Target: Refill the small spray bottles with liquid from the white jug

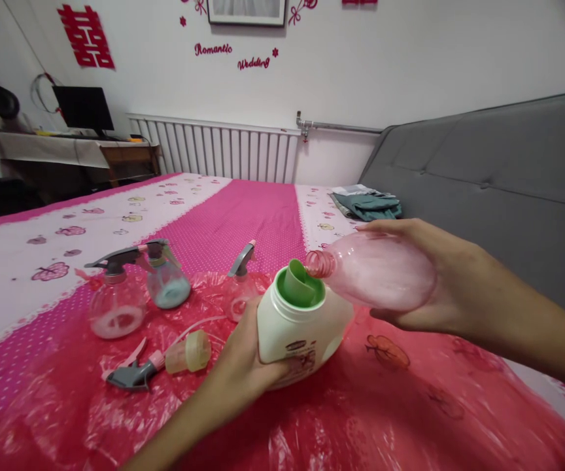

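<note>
My left hand (248, 356) is wrapped round the side of a white detergent jug (287, 340), which leans on the red plastic sheet. The jug's mouth is uncapped and shows a green pouring spout (299, 288). My right hand (427, 281) grips a clear pink spray bottle (380, 271) without its head, tipped sideways so its threaded neck is at the spout. Whitish foam or liquid shows inside this bottle. A grey and pink spray head (135, 373) with its tube lies to the left, beside a yellowish cap (197, 351).
Two spray bottles with heads, one pink (117, 311) and one bluish (168, 284), stand at left. Another pink spray bottle (238, 294) is behind the jug. Red plastic sheeting (361, 418) covers the near bed. Folded clothes (368, 204) lie by the grey headboard (483, 157).
</note>
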Demonstrator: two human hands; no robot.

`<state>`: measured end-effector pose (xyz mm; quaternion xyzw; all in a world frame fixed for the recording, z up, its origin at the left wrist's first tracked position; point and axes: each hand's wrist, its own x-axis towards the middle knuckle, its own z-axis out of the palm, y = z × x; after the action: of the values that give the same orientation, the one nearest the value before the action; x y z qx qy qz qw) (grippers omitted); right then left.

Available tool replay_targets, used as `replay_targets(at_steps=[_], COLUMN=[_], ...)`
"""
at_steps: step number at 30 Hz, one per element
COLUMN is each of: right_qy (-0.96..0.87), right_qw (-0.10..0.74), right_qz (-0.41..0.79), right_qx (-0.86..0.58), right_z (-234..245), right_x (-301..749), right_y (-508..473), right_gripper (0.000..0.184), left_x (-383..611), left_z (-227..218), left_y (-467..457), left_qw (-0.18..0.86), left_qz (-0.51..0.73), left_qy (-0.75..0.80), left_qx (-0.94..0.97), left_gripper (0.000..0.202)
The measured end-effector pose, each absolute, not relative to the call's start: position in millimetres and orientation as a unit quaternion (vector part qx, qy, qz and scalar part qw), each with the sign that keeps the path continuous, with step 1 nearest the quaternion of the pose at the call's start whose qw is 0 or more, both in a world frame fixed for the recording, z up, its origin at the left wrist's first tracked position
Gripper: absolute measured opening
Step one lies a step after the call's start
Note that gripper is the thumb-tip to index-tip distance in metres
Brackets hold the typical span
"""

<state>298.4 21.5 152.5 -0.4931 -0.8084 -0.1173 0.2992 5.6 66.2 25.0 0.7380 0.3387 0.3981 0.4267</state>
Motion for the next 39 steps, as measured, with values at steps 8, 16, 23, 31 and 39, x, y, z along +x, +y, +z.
replay_targets(at_steps=[8,16,23,31,39], right_qy=[-0.825,-0.836,-0.842,-0.840,-0.843], right_qw=[0.273,0.270,0.255,0.236,0.228], right_qz=[-0.125,-0.134,-0.161,-0.178,-0.198], right_qx=[-0.478,-0.459,-0.447,-0.455,-0.446], right_z=[156.3,161.4,167.7,171.1,172.9], right_x=[301.7,299.6,299.4,299.4,298.8], right_y=[28.1,29.2,31.7,33.1,32.7], right_gripper=[0.070,0.064,0.060,0.063,0.071], left_x=[5.5,5.3,5.9,5.4,3.3], left_z=[22.1,20.2,23.5,25.4,27.3], left_y=[65.4,66.9,65.7,65.1,65.6], left_qw=[0.429,0.440,0.441,0.443,0.436], left_qz=[0.400,0.399,0.395,0.388,0.389], left_qy=[0.331,0.325,0.326,0.331,0.308], left_qx=[0.739,0.736,0.737,0.737,0.751], left_gripper=[0.072,0.074,0.071,0.066,0.071])
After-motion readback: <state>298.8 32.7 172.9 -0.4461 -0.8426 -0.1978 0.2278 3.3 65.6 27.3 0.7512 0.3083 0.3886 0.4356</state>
